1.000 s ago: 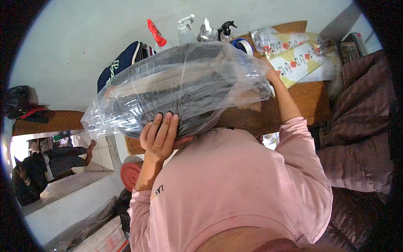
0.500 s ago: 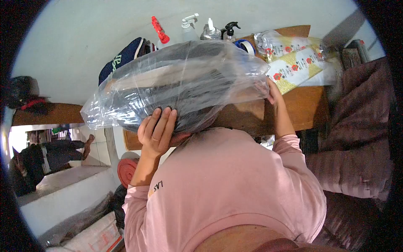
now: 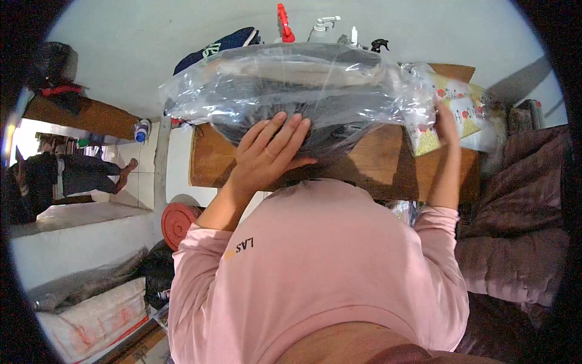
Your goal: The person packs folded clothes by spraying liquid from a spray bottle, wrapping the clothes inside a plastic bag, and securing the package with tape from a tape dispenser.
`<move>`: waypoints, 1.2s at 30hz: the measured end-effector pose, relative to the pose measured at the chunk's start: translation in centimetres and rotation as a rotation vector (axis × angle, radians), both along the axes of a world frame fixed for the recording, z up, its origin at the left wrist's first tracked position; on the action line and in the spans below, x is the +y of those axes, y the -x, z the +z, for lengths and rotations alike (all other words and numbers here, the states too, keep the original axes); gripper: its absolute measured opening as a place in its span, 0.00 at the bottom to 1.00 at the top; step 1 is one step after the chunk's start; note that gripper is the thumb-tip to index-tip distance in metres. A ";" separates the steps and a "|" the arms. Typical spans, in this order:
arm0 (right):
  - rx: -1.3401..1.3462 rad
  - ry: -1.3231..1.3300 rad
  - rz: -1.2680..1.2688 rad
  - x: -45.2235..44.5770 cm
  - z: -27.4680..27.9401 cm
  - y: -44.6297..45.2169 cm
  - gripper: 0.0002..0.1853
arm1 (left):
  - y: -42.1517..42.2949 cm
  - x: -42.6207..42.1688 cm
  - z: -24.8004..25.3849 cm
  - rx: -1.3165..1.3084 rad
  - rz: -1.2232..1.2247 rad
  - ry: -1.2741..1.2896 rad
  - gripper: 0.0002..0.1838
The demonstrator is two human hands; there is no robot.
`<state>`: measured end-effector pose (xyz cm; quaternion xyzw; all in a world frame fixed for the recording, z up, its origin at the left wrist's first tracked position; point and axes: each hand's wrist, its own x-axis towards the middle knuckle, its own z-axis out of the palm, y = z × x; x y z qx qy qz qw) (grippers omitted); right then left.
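A large clear plastic bag (image 3: 206, 100) packed with dark, folded-looking contents and a beige strip lies across the wooden table (image 3: 394, 164). My left hand (image 3: 270, 145), a ring on one finger, rests against the bag's near side with its fingers stretched and slightly spread, the thumb lower down. At the bag's gathered right end is my right hand (image 3: 447, 127), its fingers closed on the plastic and partly hidden. Just behind that hand lie white and gold packets with red flowers (image 3: 470, 115).
Behind the bag stand spray bottles with red (image 3: 285, 24), white (image 3: 323, 25) and black (image 3: 380, 45) tops, beside a navy cloth item (image 3: 221, 48). A red roll (image 3: 179, 225) is at the lower left. Brown quilted fabric (image 3: 515, 224) hangs at right. Another person (image 3: 79, 176) is seen through an opening at left.
The bag has shifted right and away from my body, lower over the table, with both hands following. My left fingers now lie flatter on its side. The camera view has turned slightly.
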<state>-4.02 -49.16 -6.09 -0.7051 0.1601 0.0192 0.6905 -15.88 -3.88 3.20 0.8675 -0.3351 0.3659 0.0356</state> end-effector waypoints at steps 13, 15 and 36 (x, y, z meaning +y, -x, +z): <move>-0.226 0.380 1.027 21.9 24.0 4.1 0.21 | -0.9 -0.1 -1.2 -0.150 -0.148 0.173 0.32; -0.098 0.523 1.173 24.1 23.6 5.0 0.23 | -0.2 0.0 -0.2 -0.060 -0.109 0.145 0.31; 0.088 1.221 1.353 27.8 23.1 6.5 0.21 | -0.2 0.4 -0.4 -0.067 -0.194 0.240 0.31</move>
